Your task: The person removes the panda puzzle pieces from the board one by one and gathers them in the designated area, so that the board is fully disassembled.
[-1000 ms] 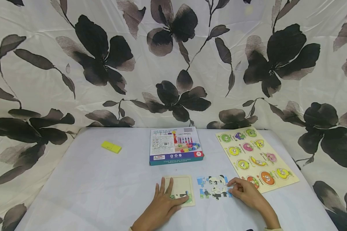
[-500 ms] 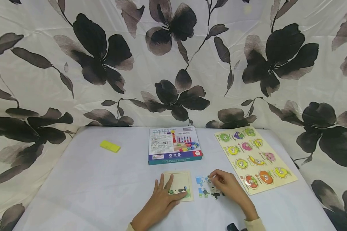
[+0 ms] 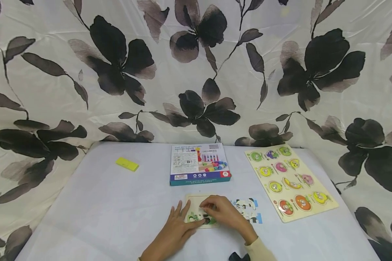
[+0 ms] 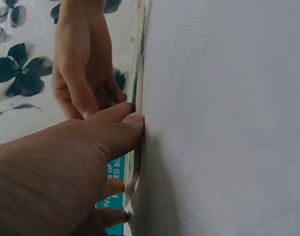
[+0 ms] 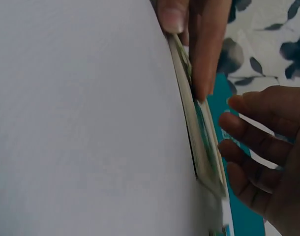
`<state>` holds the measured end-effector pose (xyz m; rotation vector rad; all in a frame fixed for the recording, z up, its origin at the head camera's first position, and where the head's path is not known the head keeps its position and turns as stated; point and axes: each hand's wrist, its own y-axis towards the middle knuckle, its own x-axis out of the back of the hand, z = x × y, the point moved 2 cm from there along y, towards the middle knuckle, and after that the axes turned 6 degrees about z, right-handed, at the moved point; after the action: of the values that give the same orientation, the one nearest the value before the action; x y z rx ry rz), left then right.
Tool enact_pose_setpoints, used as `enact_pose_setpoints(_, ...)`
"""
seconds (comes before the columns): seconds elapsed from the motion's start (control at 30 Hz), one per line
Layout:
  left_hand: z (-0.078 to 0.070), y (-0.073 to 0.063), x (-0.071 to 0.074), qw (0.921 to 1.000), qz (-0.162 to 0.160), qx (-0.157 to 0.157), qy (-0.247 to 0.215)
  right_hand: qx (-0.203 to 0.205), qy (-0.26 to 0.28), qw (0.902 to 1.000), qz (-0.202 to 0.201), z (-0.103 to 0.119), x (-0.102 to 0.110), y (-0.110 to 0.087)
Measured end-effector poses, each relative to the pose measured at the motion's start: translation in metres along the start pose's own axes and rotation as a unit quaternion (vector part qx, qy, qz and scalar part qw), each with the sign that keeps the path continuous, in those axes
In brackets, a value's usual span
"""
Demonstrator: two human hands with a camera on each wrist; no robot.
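My left hand (image 3: 174, 228) lies with spread fingers on the left side of a small wooden puzzle board (image 3: 190, 199), its thumb reaching across the lower part. Green printed puzzle pieces (image 3: 192, 217) lie along the board's bottom. My right hand (image 3: 227, 214) is over the board's right side, bent fingers close above the surface near the left thumb. I cannot tell whether its fingertips hold a piece. Loose panda puzzle pieces (image 3: 248, 208) lie on the table right of the board, partly hidden by the right hand. The right wrist view shows the board (image 5: 184, 108) edge-on beside the curled right fingers (image 5: 238, 152).
Behind the board stands a flat bead-game box (image 3: 199, 165). A fruit peg board (image 3: 290, 183) lies at the right. A yellow block (image 3: 127, 164) is at the back left. A dark object (image 3: 238, 256) shows by the right sleeve. Floral cloth hangs behind the white table.
My right hand has moved left, from the loose panda pieces to over the puzzle board. The left hand stays on the board with its fingers spread.
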<state>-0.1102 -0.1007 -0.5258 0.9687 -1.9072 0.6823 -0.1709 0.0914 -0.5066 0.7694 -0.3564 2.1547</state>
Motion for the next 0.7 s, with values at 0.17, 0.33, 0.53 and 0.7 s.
enact_pose_setpoints(0.17, -0.001, 0.000, 0.000, 1.0000, -0.001, -0.007, -0.006, 0.013, -0.017, 0.9996, 0.021, 0.006, -0.011, 0.012)
enact_pose_setpoints(0.33, -0.001, 0.000, -0.002, 0.9999, 0.002, 0.002, -0.017, 0.015, -0.049, 0.9982, 0.031, 0.011, -0.016, 0.018)
enact_pose_setpoints(0.53, -0.001, 0.001, -0.002, 0.9999, 0.009, 0.006, -0.009, 0.007, -0.048, 0.9982, 0.035, 0.011, -0.018, 0.021)
enact_pose_setpoints(0.7, 0.000, 0.002, -0.003, 0.9999, 0.012, 0.006, 0.002, 0.001, -0.025, 0.9989, 0.041, 0.009, -0.020, 0.020)
